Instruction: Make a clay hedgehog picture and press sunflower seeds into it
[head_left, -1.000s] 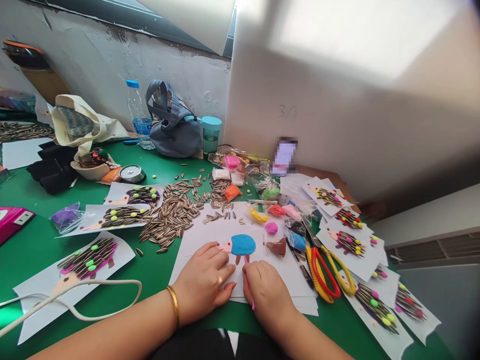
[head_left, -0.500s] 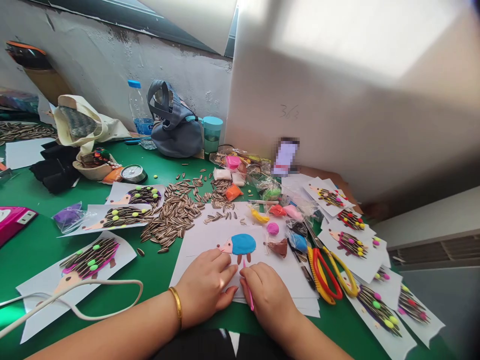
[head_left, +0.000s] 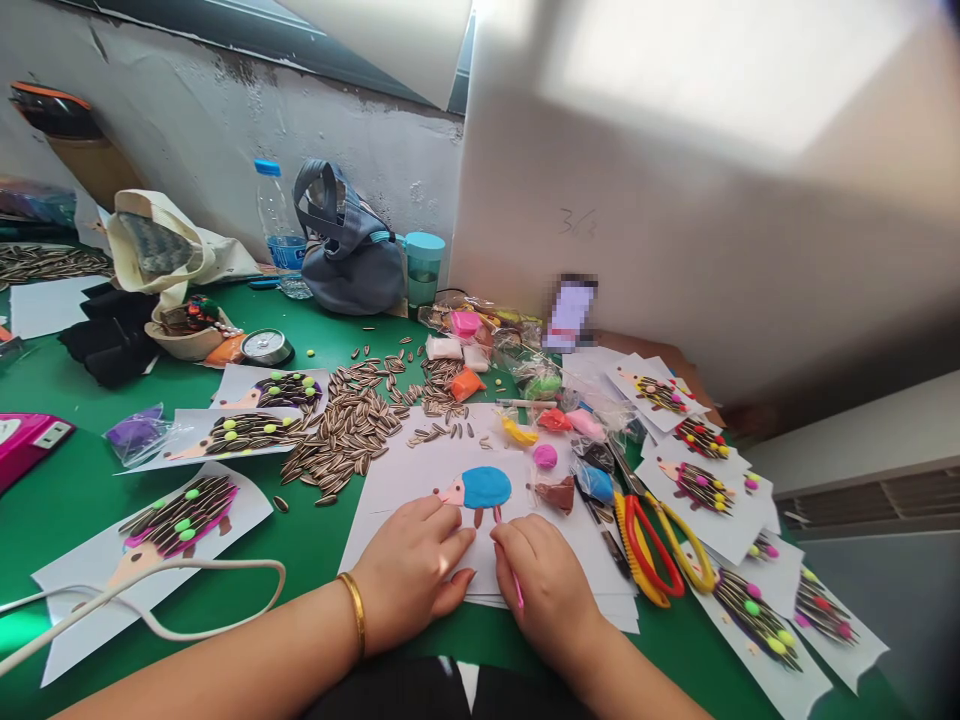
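A hedgehog figure (head_left: pixel 486 488) with a blue clay back, a pale pink face and brown legs lies on a white paper sheet (head_left: pixel 390 490). My left hand (head_left: pixel 412 560) rests flat on the sheet just below the hedgehog's face, with thumb and fingers apart and nothing in it. In my right hand (head_left: pixel 541 580) is a thin pink modelling tool (head_left: pixel 517 588), gripped like a pen. Its tip is at the hedgehog's rear leg. Close by, to the upper right, sit a magenta clay ball (head_left: pixel 545 457) and a bag of brown clay (head_left: pixel 556 494).
Sunflower seeds (head_left: pixel 349 430) are heaped left of the sheet. Scissors (head_left: pixel 660 545) and a dark craft knife (head_left: pixel 611 545) lie right of it. Seed-covered hedgehog cards (head_left: pixel 697 488) flank both sides. A white cable (head_left: pixel 217 565) crosses the left; bagged clay (head_left: pixel 555 420) lies behind.
My right hand has shifted slightly right, taking the tool's tip from below the legs to the rear leg. My left hand stays in place.
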